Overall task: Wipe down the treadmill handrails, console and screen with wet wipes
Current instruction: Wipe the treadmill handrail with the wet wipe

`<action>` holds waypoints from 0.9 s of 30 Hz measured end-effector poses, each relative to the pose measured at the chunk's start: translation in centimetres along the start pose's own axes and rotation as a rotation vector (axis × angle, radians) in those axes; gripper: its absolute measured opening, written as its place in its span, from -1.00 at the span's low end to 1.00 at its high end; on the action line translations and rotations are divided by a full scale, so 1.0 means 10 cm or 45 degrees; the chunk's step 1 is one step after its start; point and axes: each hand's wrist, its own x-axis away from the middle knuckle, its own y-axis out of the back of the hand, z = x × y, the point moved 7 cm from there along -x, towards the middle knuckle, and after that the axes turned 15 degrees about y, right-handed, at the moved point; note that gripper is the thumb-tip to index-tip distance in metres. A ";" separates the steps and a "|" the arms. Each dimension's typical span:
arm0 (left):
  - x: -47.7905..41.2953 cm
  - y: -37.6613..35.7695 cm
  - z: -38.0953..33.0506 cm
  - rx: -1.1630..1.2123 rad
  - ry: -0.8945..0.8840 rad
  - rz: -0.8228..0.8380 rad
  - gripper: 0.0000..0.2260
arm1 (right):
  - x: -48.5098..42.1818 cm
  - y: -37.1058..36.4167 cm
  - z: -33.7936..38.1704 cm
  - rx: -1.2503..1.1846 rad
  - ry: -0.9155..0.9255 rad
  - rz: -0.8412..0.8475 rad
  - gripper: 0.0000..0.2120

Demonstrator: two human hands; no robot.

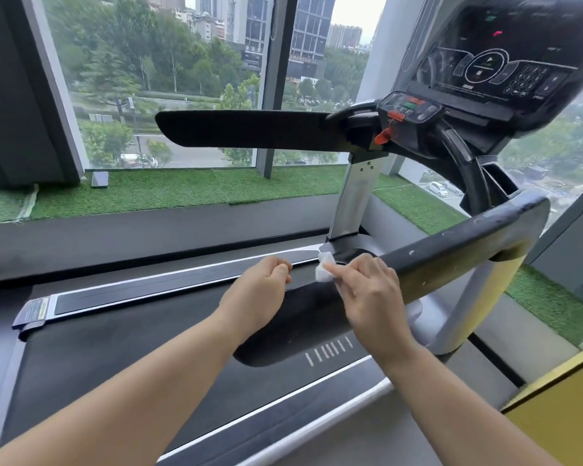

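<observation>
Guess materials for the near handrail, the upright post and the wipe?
Near handrail: probably black moulded plastic or a rubbery coating, semi-gloss, going by its soft sheen and pale scuff specks.
Upright post: silvery metal, likely brushed or painted, with an even sheen and small screw heads near the top.
Wipe: white nonwoven cloth, soft, crumpled where the right hand pinches it.

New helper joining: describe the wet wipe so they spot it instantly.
Start at the treadmill's near black handrail in the foreground. The right hand above it pinches the wet wipe: a small crumpled white wad, bright against the dark rail.
</observation>
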 end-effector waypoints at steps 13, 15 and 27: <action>0.13 0.06 -0.02 -0.502 -0.014 -0.252 -0.68 | 0.16 -0.08 -0.12 0.134 0.280 -0.102 -0.70; 0.15 0.07 -0.03 -0.488 -0.006 -0.242 -0.67 | 0.18 -0.02 -0.37 0.242 0.187 -0.054 -0.70; 0.13 0.04 -0.04 -0.576 0.008 -0.289 -0.69 | 0.14 -0.12 0.04 0.093 0.201 -0.100 -0.71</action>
